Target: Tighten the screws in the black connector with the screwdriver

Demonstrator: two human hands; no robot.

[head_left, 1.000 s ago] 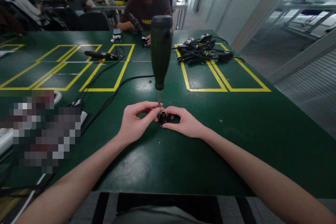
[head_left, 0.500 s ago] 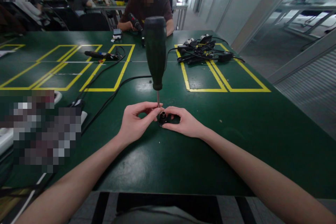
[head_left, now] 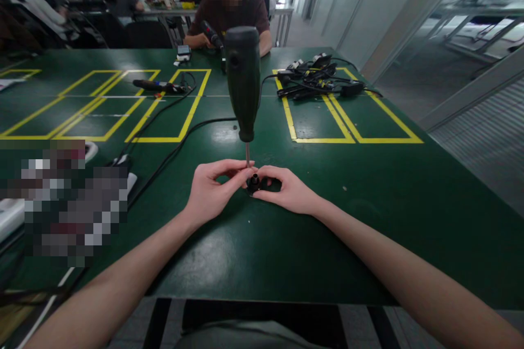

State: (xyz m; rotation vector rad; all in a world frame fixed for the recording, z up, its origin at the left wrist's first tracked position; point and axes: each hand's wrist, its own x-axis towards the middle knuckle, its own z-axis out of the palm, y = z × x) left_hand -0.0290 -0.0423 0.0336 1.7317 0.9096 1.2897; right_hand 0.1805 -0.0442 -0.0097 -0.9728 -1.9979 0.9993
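Note:
A screwdriver (head_left: 243, 82) with a thick dark handle stands upright in the middle of the head view, its thin metal shaft pointing down. My left hand (head_left: 213, 182) is closed, thumb and fingers pinching around the lower shaft; the tip is hidden by the fingers. Touching it from the other side, my right hand (head_left: 286, 188) has thumb and fingers curved around a small black round part (head_left: 254, 182) with a metallic ring on top. That part rests low at the tabletop, right beside the left fingertips. Its exact kind is too small to tell.
The green table (head_left: 327, 262) bears yellow tape outlines. A tangle of black cables and adapters (head_left: 321, 79) lies at the back right. Another corded tool (head_left: 158, 86) lies at the back left, and a black cable (head_left: 164, 158) crosses the left side. Across the table sits a person (head_left: 233, 16).
The screwdriver handle has turned a little, so a dark round spot on it now shows. Both hands stay in nearly the same place.

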